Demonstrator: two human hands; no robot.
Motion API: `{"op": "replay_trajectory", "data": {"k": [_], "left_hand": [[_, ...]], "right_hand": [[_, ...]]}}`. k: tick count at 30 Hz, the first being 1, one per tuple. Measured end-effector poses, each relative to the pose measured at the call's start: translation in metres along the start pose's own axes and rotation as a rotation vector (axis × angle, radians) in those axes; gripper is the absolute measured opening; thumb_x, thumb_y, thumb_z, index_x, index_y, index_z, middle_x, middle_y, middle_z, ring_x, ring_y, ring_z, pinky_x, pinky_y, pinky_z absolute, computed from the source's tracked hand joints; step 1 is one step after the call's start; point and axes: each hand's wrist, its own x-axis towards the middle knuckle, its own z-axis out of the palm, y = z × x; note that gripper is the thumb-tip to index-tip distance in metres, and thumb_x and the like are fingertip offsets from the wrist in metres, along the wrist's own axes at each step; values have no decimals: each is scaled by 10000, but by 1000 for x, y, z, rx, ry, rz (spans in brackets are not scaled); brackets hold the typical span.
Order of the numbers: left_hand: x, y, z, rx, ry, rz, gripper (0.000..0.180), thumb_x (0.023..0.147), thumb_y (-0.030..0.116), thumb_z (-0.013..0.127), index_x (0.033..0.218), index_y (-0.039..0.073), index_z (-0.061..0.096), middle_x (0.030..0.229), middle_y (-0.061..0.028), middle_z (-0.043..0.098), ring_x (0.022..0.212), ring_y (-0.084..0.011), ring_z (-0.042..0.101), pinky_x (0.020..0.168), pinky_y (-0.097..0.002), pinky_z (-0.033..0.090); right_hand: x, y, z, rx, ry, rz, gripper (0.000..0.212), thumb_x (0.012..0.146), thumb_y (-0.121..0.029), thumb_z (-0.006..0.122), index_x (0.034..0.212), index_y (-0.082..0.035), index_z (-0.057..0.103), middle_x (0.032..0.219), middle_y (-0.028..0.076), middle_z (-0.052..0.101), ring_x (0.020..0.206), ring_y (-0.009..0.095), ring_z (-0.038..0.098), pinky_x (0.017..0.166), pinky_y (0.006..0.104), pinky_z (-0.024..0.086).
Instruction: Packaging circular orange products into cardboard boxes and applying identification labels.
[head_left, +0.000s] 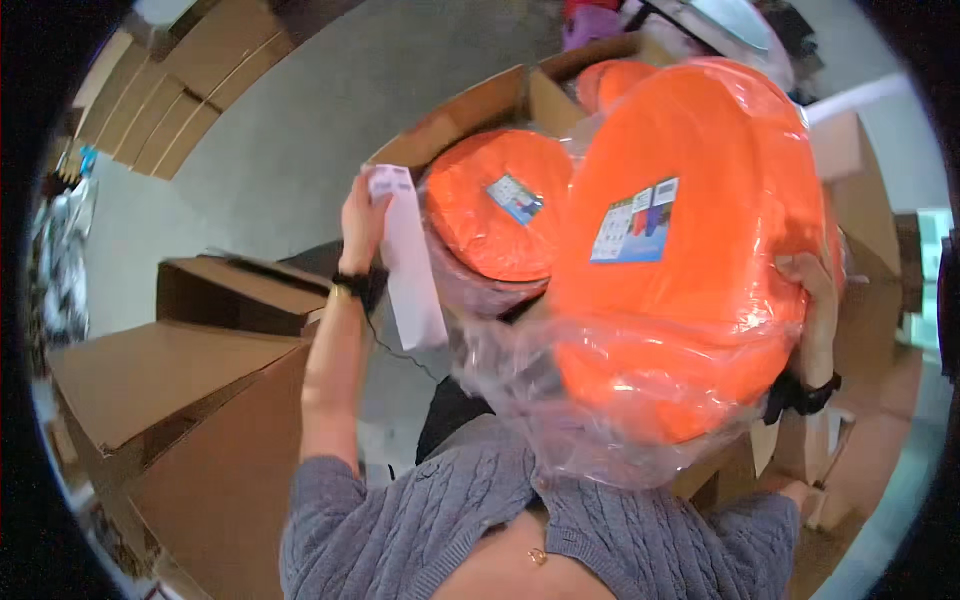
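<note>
My right hand [815, 305] grips the right side of a large, round orange package [690, 290] in a clear plastic bag. The package is lifted and tilted toward me, with a printed picture label on its front and loose plastic hanging from its lower end. In my left hand [363, 225] is a long strip of white label paper [410, 265], its lower end hanging free. Beside that strip, a second round orange package [485, 215] lies in an open cardboard box [450, 115]. The big package hides much of the box.
More orange packages [610, 85] show at the far end of the box. An open cardboard carton [200, 370] with raised flaps stands at my left. Stacked cartons [185, 90] stand at the far left on the grey floor [310, 110]. Cardboard [865, 190] also rises on the right.
</note>
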Motion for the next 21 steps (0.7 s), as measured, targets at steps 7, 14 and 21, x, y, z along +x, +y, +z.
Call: {"op": "replay_trajectory", "data": {"k": [7, 14, 21], "left_hand": [[-46, 85, 122, -646, -659, 127, 731, 809, 293, 692, 1341, -41, 318, 1330, -204, 403, 1258, -263, 388, 1032, -362, 353], [-228, 136, 201, -1002, -1696, -145, 621, 981, 470, 283, 1429, 47, 218, 1464, -45, 298, 1351, -190, 255, 1109, -371, 230], [-227, 394, 202, -1399, -1816, -279, 695, 933, 515, 411, 1451, 109, 188, 1448, -36, 339, 1287, -210, 389, 1059, -417, 349]], "right_hand": [[-109, -44, -42, -300, 332, -130, 203, 746, -159, 581, 893, -21, 559, 827, 58, 591, 787, 132, 560, 772, 255, 440], [-247, -86, -185, -673, 347, -513, 267, 834, -191, 519, 1021, -6, 563, 930, 72, 603, 908, 168, 568, 845, 282, 439], [-339, -140, -294, -233, 1088, -451, 387, 932, -240, 450, 1246, -15, 466, 1227, 74, 530, 1061, 179, 540, 928, 324, 430]]}}
